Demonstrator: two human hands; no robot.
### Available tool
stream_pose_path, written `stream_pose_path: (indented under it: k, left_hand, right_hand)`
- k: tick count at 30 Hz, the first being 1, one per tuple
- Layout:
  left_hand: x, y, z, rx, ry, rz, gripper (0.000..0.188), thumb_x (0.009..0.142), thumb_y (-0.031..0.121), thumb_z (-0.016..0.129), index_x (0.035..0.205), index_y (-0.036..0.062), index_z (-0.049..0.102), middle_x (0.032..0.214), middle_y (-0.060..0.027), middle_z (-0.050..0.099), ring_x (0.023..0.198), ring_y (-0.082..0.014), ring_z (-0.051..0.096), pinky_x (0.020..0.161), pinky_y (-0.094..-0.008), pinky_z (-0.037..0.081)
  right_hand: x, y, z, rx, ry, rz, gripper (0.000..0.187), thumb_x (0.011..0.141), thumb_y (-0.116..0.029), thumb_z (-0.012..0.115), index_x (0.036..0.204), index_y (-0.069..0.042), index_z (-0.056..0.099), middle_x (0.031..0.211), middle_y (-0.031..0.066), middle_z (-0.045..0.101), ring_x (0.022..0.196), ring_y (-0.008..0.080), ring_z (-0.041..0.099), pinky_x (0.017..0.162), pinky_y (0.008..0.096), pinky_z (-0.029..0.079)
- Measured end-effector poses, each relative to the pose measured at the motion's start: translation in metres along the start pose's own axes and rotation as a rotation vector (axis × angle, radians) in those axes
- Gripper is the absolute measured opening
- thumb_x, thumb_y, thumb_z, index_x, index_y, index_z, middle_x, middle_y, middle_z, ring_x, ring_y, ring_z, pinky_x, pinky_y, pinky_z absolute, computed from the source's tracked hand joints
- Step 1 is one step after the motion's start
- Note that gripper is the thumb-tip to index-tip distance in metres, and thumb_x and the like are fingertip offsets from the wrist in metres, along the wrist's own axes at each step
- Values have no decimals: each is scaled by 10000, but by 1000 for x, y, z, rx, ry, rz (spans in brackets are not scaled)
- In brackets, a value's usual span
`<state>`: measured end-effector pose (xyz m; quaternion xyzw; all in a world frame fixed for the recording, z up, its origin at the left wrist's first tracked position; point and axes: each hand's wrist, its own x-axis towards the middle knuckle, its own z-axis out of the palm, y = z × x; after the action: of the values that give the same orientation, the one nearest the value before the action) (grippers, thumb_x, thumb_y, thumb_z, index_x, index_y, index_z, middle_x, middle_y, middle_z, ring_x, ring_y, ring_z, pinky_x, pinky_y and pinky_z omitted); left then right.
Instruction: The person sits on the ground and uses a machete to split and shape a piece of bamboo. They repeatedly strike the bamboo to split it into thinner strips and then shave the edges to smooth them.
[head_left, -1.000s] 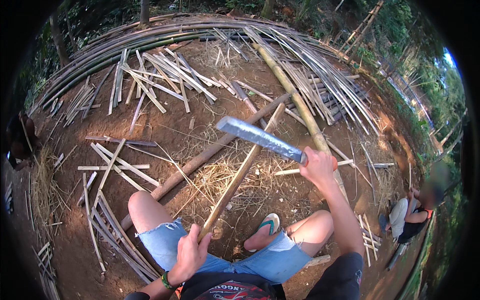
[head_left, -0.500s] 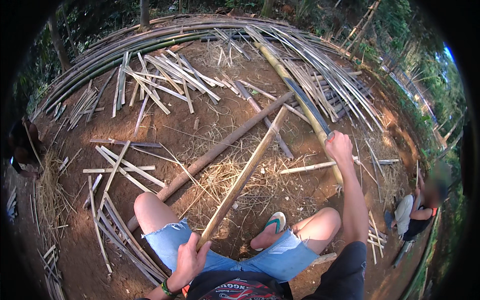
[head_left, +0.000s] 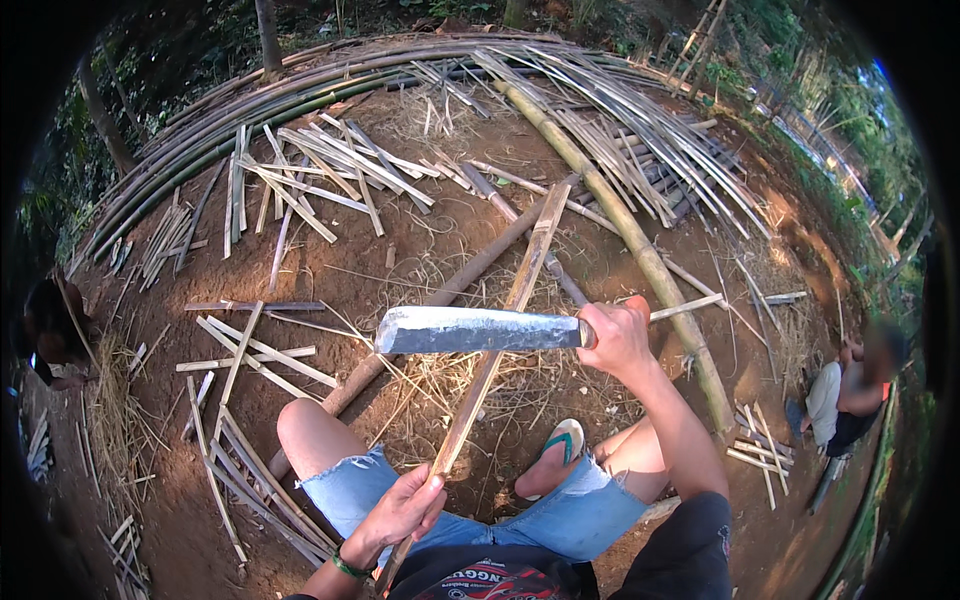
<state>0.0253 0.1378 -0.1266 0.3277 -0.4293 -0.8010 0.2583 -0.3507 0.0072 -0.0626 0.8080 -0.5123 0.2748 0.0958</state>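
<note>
My left hand point(head_left: 403, 508) is closed round a long split bamboo strip point(head_left: 535, 245) in front of my body. The strip slants away to the far right, and its near end reaches below the hand toward my lap. Its far end lies over or on a brown round pole point(head_left: 465, 272) on the ground. In my right hand point(head_left: 618, 340) is a machete point(head_left: 470, 332), gripped by its handle. The wide blade points left and crosses in front of the strip in this view; whether they touch I cannot tell.
A thick bamboo pole point(head_left: 630, 230) lies to the right. Split strips point(head_left: 340, 160) are scattered at far left, more are piled point(head_left: 640, 130) at far right. Dry shavings point(head_left: 470, 375) cover soil between my knees. One person point(head_left: 850, 395) sits at right, another point(head_left: 55, 325) at left.
My right hand has brought the machete from the upper right down and left, its blade now lying crosswise. The bamboo strip has been drawn nearer, with more of it below my left hand.
</note>
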Motion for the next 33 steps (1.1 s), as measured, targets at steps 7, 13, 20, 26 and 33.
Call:
stream_pose_path:
  k: [7, 13, 20, 26, 33]
  left_hand:
    - [-34, -1, 2, -92, -76, -47, 280, 1107, 324, 357, 957, 100, 434, 553, -12, 430, 398, -80, 378, 356, -215, 320]
    - [-21, -14, -5, -313, -140, -35, 452, 1083, 503, 305, 847, 127, 392, 537, 23, 371, 414, -62, 333, 403, -214, 293]
    - [-3, 6, 2, -292, -97, -200, 562, 1032, 649, 250, 834, 139, 376, 497, 61, 290, 415, -49, 269, 436, -210, 258]
    - [-33, -7, 1, -198, -144, -160, 588, 1018, 673, 245, 832, 131, 376, 485, 54, 299, 414, -70, 254, 472, -219, 269]
    - [-31, -23, -20, -362, -158, -166, 591, 1028, 666, 199, 853, 134, 387, 538, 33, 336, 411, -60, 264, 439, -206, 267]
  right_hand:
    - [34, 85, -33, -165, 167, 508, 162, 739, -157, 697, 752, -16, 616, 658, 211, 636, 665, 432, 642, 633, 491, 513]
    - [26, 38, -28, 21, 172, 448, 144, 748, -158, 694, 761, -29, 631, 605, 179, 616, 629, 389, 658, 582, 453, 504]
    - [7, -22, -1, -8, -14, 49, 259, 639, -175, 761, 790, -88, 571, 672, 106, 652, 617, 333, 664, 548, 448, 499]
    - [52, 58, -27, -109, -14, 536, 170, 770, -194, 699, 809, -36, 650, 700, 204, 675, 730, 402, 688, 651, 483, 540]
    - [34, 90, -47, -8, 256, 644, 210, 753, -195, 697, 812, 4, 665, 700, 235, 654, 727, 426, 671, 662, 475, 512]
